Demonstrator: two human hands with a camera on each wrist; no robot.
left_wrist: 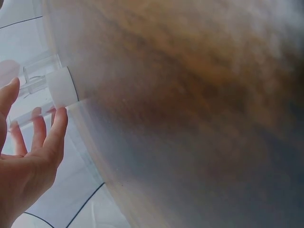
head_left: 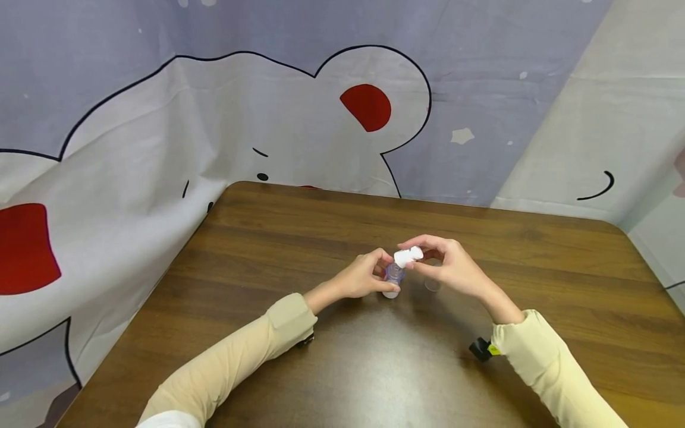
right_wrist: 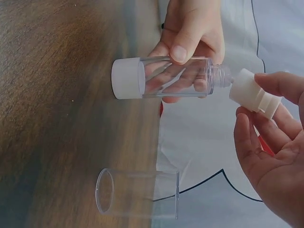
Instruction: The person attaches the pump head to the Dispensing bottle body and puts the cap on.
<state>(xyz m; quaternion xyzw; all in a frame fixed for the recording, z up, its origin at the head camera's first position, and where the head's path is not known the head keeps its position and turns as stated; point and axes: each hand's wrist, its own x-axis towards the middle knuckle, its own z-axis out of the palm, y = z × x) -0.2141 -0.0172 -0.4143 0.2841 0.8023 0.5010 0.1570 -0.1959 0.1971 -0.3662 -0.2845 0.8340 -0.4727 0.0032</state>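
My left hand (head_left: 360,276) grips a small clear bottle (right_wrist: 156,76) that has a white base and a bare threaded neck. In the right wrist view its thumb lies along the bottle's side, and the fingers show through the plastic. My right hand (head_left: 451,266) pinches a white pump head (right_wrist: 244,89) between thumb and fingers. The pump head is tilted, its open end right at the bottle's neck. The left wrist view catches the white base (left_wrist: 61,88) beside curled fingertips, while the pump head is out of that picture.
A clear cylindrical cap (right_wrist: 137,194) stands on the brown wooden table (head_left: 535,261), close to the right hand. Black gear with a yellow-green piece (head_left: 484,349) is at the right wrist. Behind the table hangs a printed curtain (head_left: 267,107).
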